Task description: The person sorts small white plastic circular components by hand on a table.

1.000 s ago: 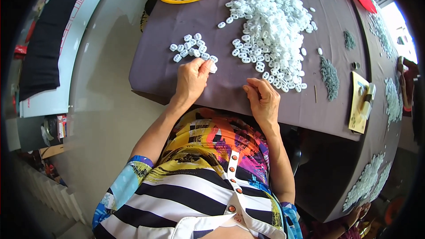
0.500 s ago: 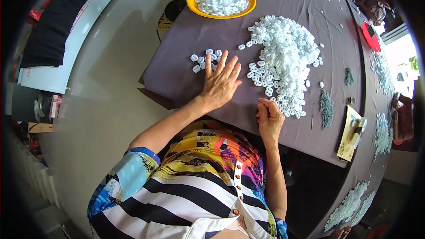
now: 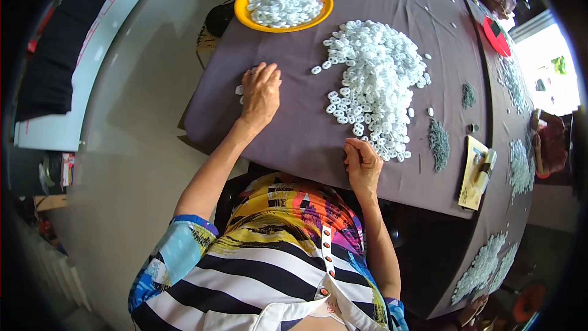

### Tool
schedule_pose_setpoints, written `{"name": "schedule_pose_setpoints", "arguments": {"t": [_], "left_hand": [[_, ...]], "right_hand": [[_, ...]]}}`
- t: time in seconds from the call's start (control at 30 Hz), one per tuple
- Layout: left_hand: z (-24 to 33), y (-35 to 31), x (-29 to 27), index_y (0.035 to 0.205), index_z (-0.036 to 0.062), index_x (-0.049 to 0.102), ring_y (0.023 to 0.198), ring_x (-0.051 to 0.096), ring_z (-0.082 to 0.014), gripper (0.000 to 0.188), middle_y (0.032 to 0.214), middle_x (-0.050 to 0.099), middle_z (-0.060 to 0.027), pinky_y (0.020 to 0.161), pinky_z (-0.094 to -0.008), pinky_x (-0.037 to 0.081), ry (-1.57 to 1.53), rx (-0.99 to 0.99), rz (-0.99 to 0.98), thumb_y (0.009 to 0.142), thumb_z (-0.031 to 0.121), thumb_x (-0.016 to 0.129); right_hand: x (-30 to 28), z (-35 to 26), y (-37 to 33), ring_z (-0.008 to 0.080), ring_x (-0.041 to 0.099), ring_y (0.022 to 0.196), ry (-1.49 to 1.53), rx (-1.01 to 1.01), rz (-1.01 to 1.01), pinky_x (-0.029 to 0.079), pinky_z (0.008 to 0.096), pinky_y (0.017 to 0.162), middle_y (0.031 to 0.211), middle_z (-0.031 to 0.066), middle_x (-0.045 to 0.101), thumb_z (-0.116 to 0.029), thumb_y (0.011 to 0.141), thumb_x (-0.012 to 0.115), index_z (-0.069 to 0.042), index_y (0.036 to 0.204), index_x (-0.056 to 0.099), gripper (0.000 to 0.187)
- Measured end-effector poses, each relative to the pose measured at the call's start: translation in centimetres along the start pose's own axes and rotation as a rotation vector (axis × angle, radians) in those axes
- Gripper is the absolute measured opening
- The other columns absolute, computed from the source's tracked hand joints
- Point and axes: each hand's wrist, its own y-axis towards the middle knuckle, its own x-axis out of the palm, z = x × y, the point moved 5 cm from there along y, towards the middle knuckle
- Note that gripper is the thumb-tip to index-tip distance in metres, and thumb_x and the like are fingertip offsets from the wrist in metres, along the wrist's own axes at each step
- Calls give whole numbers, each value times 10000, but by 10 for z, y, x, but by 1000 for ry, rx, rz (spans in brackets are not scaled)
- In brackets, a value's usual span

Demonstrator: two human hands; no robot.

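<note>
My left hand (image 3: pixel 262 95) is on the cloth-covered table, its fingers drawn together and curled over a small group of white oval plastic pieces (image 3: pixel 239 90). Most of that group is hidden beneath the fingers; a few pieces show along their left side. At the table's near edge, my right hand (image 3: pixel 363 168) is closed with thumb and fingers pinched, and whatever it may hold cannot be made out. Just beyond it spreads a large heap of the same white two-hole pieces (image 3: pixel 383 79).
A yellow plate (image 3: pixel 241 15) full of white pieces stands at the far left. To the right lie grey-green bundles (image 3: pixel 438 147), a thin stick (image 3: pixel 420 163) and a yellow card (image 3: pixel 470 175) with a clear-and-black tool (image 3: pixel 485 171). A red dish (image 3: pixel 499 43) is farther off.
My left hand has gone from spread flat to curled over the small group, shifting left. My right hand stays closed by the heap. The whole view has shifted slightly.
</note>
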Motion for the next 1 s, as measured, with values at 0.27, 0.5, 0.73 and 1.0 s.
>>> {"name": "schedule_pose_setpoints", "arguments": {"t": [0.27,0.5,0.73,1.0], "left_hand": [[5,0,-9,1056,42,614,1192,430,-275,243,1154,564,-78,1008,-532,238,103,-8,-32,850,155,549],[17,3,-3,1062,68,612,1211,425,-247,256,1182,556,-45,1015,-542,214,143,53,-73,873,221,530],[13,2,-1,1085,77,594,1208,427,-255,258,1209,537,-50,1001,-551,232,219,98,-106,873,204,518],[11,4,2,1138,72,547,1217,404,-274,291,1252,488,-71,1003,-543,238,178,101,-168,889,207,481]], "right_hand": [[-2,-6,3,170,579,591,-66,-160,1,450,277,535,707,79,577,-1,800,588,-13,889,612,93],[-24,-3,3,205,595,626,64,-55,-47,468,283,552,742,78,583,-8,787,597,-26,899,601,114],[-112,18,12,218,610,663,-209,-5,186,474,288,566,779,111,606,35,759,601,-12,847,622,102],[-185,46,57,289,543,867,-776,-69,422,455,366,760,968,105,580,-30,720,641,-54,924,615,207]]}}
